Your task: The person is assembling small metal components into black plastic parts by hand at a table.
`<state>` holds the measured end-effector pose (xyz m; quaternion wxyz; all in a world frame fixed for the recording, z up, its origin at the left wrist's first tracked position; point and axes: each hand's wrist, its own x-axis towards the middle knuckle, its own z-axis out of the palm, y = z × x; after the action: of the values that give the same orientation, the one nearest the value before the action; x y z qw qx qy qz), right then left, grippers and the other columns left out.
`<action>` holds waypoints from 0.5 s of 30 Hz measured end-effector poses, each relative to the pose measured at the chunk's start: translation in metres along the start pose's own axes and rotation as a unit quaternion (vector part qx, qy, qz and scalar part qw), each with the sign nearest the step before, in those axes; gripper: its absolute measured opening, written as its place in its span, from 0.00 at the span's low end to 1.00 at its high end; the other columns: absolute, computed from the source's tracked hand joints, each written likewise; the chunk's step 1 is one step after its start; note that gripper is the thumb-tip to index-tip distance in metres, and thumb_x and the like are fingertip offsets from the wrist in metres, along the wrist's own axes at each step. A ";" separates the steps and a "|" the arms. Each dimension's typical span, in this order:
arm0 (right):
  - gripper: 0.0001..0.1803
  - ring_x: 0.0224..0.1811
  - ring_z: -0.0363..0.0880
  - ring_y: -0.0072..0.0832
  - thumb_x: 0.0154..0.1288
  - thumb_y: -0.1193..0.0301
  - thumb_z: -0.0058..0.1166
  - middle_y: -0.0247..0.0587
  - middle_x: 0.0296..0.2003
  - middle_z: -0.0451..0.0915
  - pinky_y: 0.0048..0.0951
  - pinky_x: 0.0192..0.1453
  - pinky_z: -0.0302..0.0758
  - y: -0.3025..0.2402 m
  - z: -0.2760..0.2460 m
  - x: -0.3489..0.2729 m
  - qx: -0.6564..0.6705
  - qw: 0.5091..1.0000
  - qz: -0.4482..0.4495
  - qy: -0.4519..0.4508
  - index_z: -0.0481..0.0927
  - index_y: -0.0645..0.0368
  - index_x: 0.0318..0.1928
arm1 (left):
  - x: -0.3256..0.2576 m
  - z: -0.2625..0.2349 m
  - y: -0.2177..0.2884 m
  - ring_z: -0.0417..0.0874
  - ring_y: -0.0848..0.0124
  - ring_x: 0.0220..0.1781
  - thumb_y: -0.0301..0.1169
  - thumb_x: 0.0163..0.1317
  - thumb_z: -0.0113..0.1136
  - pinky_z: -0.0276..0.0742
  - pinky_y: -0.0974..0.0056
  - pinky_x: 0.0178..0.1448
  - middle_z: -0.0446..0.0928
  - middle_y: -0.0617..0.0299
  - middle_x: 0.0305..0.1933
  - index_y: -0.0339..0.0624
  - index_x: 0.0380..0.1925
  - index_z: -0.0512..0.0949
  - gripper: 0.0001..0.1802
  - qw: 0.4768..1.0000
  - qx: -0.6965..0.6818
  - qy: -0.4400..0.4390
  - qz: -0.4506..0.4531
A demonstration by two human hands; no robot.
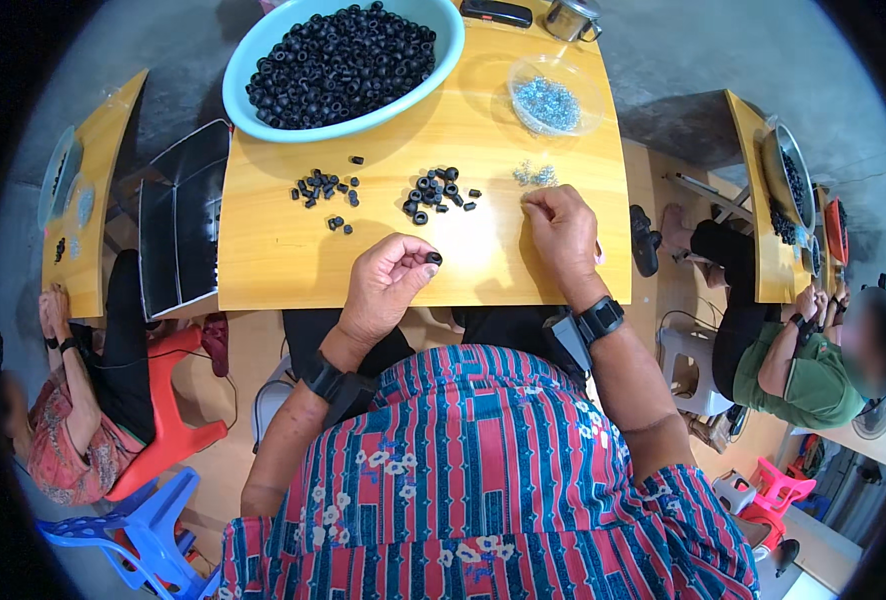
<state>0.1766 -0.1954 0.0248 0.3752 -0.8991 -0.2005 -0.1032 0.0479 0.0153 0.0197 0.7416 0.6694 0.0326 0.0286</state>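
My left hand (387,285) hovers above the front part of the yellow table, pinching a small black hollow plastic piece (433,258) between thumb and fingertips. Its open end shows as a dark hole. My right hand (565,235) rests near the table's right side with thumb and index finger pressed together; whatever they hold is too small to make out. Just beyond those fingertips lies a small heap of tiny shiny silvery pieces (536,174). A cluster of black hollow pieces (431,192) sits between the hands, and smaller black plugs (323,187) are scattered farther left.
A light-blue basin (445,62) full of black pieces stands at the far left. At the far right are a clear bowl (591,105) of shiny bits, a metal mug (573,18) and a black case (497,12). Other people work at tables on both sides.
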 end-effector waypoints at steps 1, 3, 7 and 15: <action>0.04 0.33 0.77 0.45 0.51 0.79 0.55 0.48 0.28 0.78 0.39 0.39 0.74 0.003 0.001 -0.002 0.000 1.000 0.000 -0.001 0.80 0.60 0.30 | 0.000 0.000 0.000 0.72 0.82 0.36 0.20 0.60 0.57 0.71 0.76 0.43 0.72 0.68 0.33 0.34 0.39 0.74 0.07 1.000 -0.001 -0.001 -0.003; 0.03 0.24 0.75 0.25 0.52 0.79 0.61 0.41 0.26 0.76 0.23 0.31 0.72 0.005 0.002 -0.003 0.020 1.000 -0.015 0.015 0.81 0.63 0.30 | 0.001 -0.001 0.000 0.72 0.82 0.36 0.20 0.60 0.57 0.71 0.76 0.43 0.72 0.68 0.33 0.34 0.39 0.74 0.07 1.000 -0.003 -0.002 -0.007; 0.03 0.33 0.77 0.44 0.50 0.78 0.55 0.47 0.26 0.78 0.37 0.39 0.75 0.003 0.001 -0.003 0.077 0.995 0.055 0.003 0.79 0.60 0.28 | 0.002 -0.004 -0.004 0.72 0.82 0.36 0.20 0.60 0.58 0.72 0.76 0.43 0.72 0.68 0.33 0.34 0.39 0.74 0.08 1.000 -0.007 -0.004 0.000; 0.04 0.35 0.77 0.47 0.53 0.77 0.53 0.49 0.29 0.78 0.39 0.41 0.74 0.009 0.005 0.005 0.033 0.999 0.023 -0.004 0.80 0.61 0.31 | 0.004 -0.005 -0.008 0.75 0.79 0.39 0.19 0.59 0.58 0.74 0.73 0.48 0.75 0.64 0.36 0.32 0.39 0.75 0.08 1.000 -0.019 -0.004 -0.002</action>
<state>0.1853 -0.1960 0.0176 0.4060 -0.8912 -0.1842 -0.0841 0.0512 0.0194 0.0114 0.7543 0.6554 0.0302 0.0249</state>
